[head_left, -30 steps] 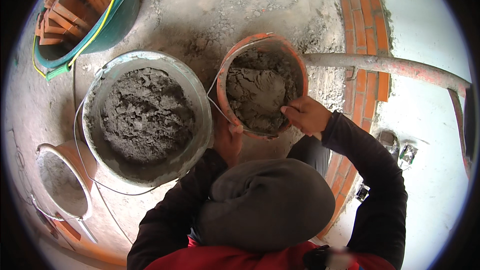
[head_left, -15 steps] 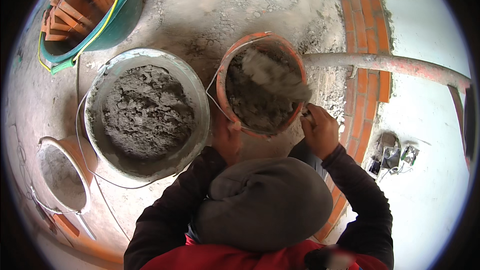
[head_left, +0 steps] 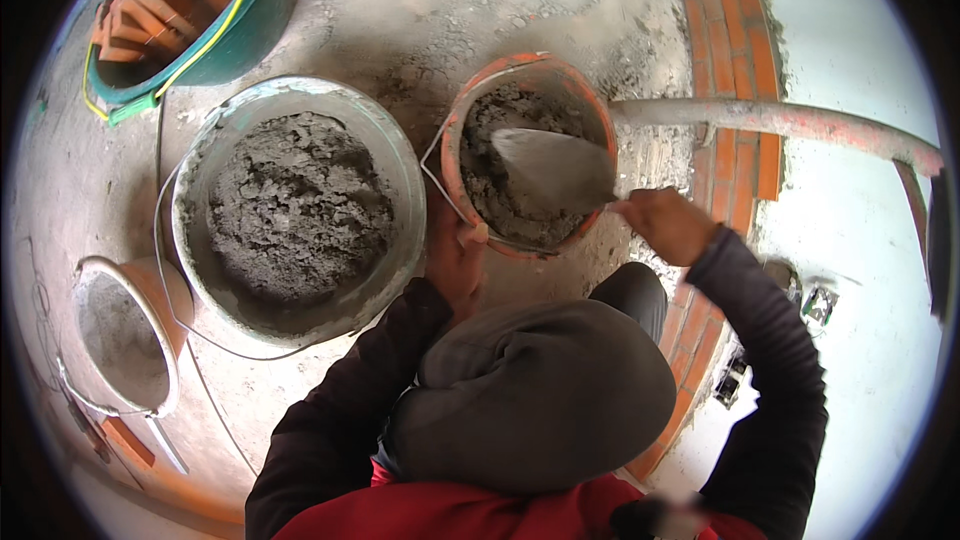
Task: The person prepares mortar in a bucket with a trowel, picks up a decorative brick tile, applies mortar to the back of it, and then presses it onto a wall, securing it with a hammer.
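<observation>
My right hand is closed round the handle of a trowel, at the right rim of an orange bucket. The mortar-smeared trowel blade lies over the bucket's mouth, pointing left. Grey mortar fills the bucket's lower part. My left hand grips the bucket's near left side, thumb by the rim; its other fingers are mostly hidden in shadow. Close to its left stands a large grey tub holding lumpy grey mortar.
A green tub of orange bricks stands at the far left. Nearer is a smaller mortar-stained bucket. On the right, a brick course borders a white surface, and a round pole crosses over it. A socket box lies beyond my right arm.
My right hand has moved up and right with the trowel. The blade, blurred before, now shows clearly lower in the bucket's mouth. My left hand stays at the bucket.
</observation>
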A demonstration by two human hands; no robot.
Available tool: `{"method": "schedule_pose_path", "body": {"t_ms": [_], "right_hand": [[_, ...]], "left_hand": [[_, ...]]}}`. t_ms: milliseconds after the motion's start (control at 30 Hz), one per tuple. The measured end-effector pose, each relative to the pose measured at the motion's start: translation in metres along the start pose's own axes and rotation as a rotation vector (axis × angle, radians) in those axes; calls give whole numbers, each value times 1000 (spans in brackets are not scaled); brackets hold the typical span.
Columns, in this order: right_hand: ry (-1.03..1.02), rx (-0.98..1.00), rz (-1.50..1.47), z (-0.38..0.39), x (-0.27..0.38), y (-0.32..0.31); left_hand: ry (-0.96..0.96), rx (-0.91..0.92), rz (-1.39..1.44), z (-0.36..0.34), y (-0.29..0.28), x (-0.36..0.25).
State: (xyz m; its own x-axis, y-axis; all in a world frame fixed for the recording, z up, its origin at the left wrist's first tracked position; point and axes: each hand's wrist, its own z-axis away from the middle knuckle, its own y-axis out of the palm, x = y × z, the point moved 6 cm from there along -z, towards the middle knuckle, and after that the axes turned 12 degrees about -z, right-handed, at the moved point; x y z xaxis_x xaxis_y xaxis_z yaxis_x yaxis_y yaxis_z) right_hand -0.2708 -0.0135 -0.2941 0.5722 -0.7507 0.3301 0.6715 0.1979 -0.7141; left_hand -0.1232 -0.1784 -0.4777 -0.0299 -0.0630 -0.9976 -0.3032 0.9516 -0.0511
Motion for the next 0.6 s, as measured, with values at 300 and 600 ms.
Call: {"method": "schedule_pose_path", "body": {"t_ms": [300,600], "right_hand": [[226,86,171,8,-1,-77],[35,340,-162,-30,14,-1]], "left_hand": [[-133,17,99,-1,-6,-3],[-214,54,52,4,-12,-10]]}}
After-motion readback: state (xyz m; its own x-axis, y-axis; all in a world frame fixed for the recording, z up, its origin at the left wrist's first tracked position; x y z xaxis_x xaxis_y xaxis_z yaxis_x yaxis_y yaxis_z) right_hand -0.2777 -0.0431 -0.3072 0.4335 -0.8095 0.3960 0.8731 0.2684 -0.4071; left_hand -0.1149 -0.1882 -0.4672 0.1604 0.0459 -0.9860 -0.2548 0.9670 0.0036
